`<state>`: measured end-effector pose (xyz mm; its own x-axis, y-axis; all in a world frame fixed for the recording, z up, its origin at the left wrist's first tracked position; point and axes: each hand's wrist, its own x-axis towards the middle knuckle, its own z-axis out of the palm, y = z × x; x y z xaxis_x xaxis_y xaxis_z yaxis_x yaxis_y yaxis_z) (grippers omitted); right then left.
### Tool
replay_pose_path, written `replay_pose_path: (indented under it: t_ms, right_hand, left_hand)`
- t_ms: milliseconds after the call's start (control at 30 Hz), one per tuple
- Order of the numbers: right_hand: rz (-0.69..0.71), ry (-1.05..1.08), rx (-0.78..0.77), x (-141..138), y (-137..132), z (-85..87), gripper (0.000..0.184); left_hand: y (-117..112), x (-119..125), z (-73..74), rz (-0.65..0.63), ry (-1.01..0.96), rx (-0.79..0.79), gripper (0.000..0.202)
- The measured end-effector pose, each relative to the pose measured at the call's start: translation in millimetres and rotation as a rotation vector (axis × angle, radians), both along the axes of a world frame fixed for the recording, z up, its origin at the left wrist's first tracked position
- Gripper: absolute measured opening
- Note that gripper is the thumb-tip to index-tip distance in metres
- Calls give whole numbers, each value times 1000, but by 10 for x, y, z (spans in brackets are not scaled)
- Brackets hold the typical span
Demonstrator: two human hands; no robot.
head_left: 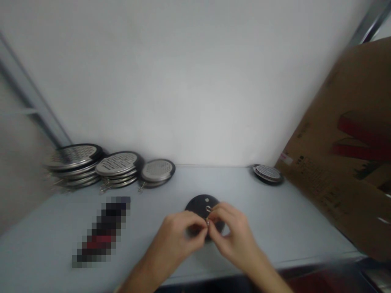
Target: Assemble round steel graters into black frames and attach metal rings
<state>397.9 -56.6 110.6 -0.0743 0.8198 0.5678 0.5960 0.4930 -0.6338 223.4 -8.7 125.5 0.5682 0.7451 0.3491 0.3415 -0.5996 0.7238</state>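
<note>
A black round disc (200, 204) lies flat on the grey table (159, 211) near the front edge. Both hands work over its near side. My left hand (180, 236) is pinched, fingertips meeting at a small metal clip (208, 216) on the disc. My right hand (232, 232) is also pinched on that clip, from the right. The fingertips of both hands nearly touch. The near part of the disc is hidden under my fingers.
Three stacks of round perforated metal discs (117, 167) stand at the back left by the white wall. One more such disc (268, 173) lies at the back right. A large cardboard box (345, 154) fills the right side. A pixelated dark object (104, 232) lies at front left.
</note>
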Motion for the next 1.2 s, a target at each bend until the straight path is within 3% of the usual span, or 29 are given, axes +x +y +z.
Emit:
replay_pose_path:
  t_ms: [333, 533, 700, 900, 1200]
  right_hand:
    - [-57, -28, 49, -45, 37, -102, 14]
    - [15, 22, -118, 49, 79, -58, 16]
    - [37, 48, -218, 180, 72, -18, 19]
    - [92, 160, -350, 120, 32, -68, 13]
    - [-2, -24, -268, 62, 29, -31, 19]
  left_hand:
    - [-38, 74, -72, 119, 30, 76, 17]
    - [-34, 122, -140, 173, 53, 158, 16]
    - [37, 116, -145, 147, 119, 92, 15]
    - [72, 132, -159, 113, 202, 96, 15]
    - [118, 53, -197, 79, 274, 96, 17]
